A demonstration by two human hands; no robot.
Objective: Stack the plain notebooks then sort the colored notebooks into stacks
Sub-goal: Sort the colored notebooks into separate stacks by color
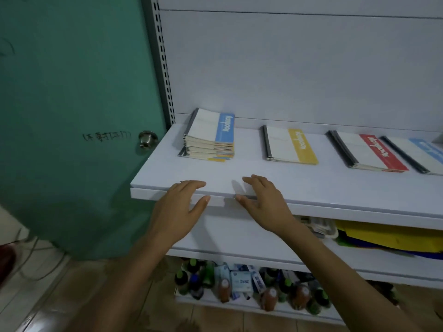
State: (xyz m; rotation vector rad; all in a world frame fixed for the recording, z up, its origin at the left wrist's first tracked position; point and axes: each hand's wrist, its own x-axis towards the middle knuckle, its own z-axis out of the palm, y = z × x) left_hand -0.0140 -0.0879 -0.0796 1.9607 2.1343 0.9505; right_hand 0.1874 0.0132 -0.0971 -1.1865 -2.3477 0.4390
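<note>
- On the white top shelf (pixel 311 185), a tall mixed stack of notebooks (pixel 208 140) topped by a blue-banded one sits at the left.
- Right of it, well apart, lie a yellow-banded stack (pixel 290 146), a red-banded stack (pixel 366 152), and a blue-banded stack (pixel 417 155) touching the red one.
- Both hands are empty, fingers spread: left hand (pixel 179 204) and right hand (pixel 263 202) over the shelf's front edge.
- Below, a lower shelf holds bottles (pixel 268 295); a green door (pixel 72 116) stands left.

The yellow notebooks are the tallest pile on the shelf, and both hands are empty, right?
Not quite. The head view shows the yellow notebooks are a thin pile; the mixed pile at the left is tallest. The left hand and right hand are indeed empty.
</note>
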